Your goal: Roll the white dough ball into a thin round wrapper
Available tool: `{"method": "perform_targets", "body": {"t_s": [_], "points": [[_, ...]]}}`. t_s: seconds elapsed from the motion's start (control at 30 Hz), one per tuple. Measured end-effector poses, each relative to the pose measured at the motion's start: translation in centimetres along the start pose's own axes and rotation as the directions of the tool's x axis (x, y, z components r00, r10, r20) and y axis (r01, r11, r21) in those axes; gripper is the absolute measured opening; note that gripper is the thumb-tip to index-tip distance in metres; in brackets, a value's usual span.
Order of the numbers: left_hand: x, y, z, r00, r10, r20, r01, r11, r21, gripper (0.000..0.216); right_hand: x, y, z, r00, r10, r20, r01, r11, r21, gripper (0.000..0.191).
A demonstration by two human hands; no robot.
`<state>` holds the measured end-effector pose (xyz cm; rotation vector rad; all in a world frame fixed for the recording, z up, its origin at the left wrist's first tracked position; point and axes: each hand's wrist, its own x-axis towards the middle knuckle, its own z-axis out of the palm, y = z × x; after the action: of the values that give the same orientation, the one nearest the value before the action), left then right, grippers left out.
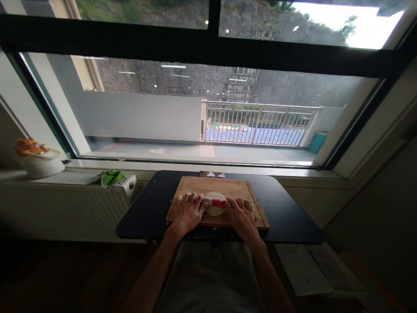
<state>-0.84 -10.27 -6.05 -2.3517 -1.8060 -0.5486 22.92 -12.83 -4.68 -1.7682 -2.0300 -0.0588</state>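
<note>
A wooden cutting board (195,184) lies on a small black table (153,204) by the window. On it sits a flat round piece of pale dough (214,195). A rolling pin with a red and white middle (216,202) lies across the dough. My left hand (190,210) presses flat on the pin's left end, fingers stretched out. On the pin's right end rests my right hand (240,211), its fingers also laid flat over it.
A white radiator (65,204) stands to the left with a green cloth (112,177) on top. A white bowl holding something orange (39,158) sits on the sill at far left. A large window (208,108) runs behind the table. White sheets (306,269) lie on the floor at right.
</note>
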Motion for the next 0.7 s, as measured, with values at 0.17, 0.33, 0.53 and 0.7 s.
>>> {"method": "perform_targets", "body": {"t_s": [0.17, 0.33, 0.53, 0.7], "points": [[-3.0, 0.2, -0.3, 0.993, 0.031, -0.116, -0.031, 1.0, 0.003, 0.037, -3.0, -0.7, 0.4, 0.999, 0.029, -0.043, -0.031, 0.999, -0.044, 0.041], [-4.2, 0.3, -0.2, 0.988, 0.055, -0.147, -0.051, 0.998, 0.035, 0.04, -2.5, -1.4, -0.1, 1.0, 0.028, -0.001, -0.028, 0.997, -0.075, 0.042], [-2.7, 0.6, -0.2, 0.997, -0.005, -0.076, 0.008, 0.999, 0.039, 0.039, -2.0, -1.2, -0.3, 1.0, 0.016, 0.025, -0.014, 0.997, -0.071, 0.048], [-0.9, 0.5, -0.2, 0.999, -0.038, 0.025, 0.038, 0.999, 0.005, 0.044, 0.2, -1.2, -0.3, 0.996, 0.046, 0.075, -0.043, 0.998, -0.045, 0.05]]}}
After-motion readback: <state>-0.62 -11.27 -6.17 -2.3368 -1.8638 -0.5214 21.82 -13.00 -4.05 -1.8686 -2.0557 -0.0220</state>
